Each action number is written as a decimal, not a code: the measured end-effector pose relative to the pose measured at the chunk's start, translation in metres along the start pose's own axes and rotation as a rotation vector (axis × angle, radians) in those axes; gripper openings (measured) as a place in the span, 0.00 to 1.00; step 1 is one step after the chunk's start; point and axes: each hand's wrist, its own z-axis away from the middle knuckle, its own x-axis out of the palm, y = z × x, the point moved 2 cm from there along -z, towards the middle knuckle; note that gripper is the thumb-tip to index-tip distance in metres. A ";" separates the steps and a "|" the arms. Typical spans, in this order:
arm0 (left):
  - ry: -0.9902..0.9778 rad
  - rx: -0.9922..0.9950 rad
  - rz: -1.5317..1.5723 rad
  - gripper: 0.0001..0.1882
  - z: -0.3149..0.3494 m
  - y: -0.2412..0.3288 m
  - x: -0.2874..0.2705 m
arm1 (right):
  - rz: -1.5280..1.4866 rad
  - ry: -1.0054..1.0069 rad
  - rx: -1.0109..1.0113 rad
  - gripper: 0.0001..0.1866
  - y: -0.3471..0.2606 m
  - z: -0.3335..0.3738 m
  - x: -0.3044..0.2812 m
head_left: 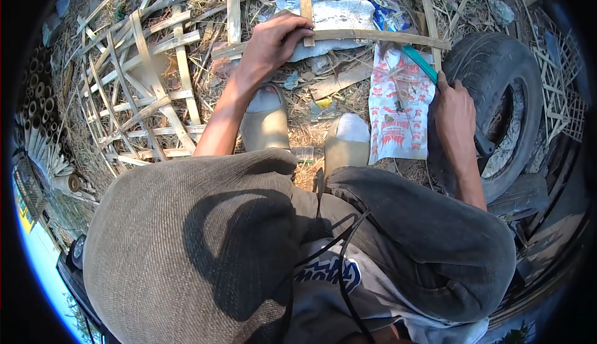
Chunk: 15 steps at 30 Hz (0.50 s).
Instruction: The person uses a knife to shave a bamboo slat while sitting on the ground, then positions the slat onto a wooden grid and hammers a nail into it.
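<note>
Pinching a bamboo strip, left grip has it extending rightward; right grip clasps teal tool.

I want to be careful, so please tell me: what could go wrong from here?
The right hand grips a teal tool near the bamboo strips; a slip might scrape them, or knock the hand on the tire beside it.

The left hand is bare at a strip crossing, so a rough edge could prick it.

A printed wrapper lies beside the right shoe and might slide underfoot.
</note>
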 end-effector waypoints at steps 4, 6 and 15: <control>-0.009 -0.028 -0.020 0.08 0.000 0.000 0.002 | 0.043 -0.103 0.008 0.21 0.001 0.013 -0.019; -0.005 0.017 -0.025 0.08 -0.006 -0.001 0.007 | 0.075 -0.110 0.062 0.21 0.000 0.026 -0.040; -0.037 0.002 0.047 0.07 0.004 -0.003 -0.008 | -0.515 -0.335 0.179 0.16 0.018 0.053 -0.107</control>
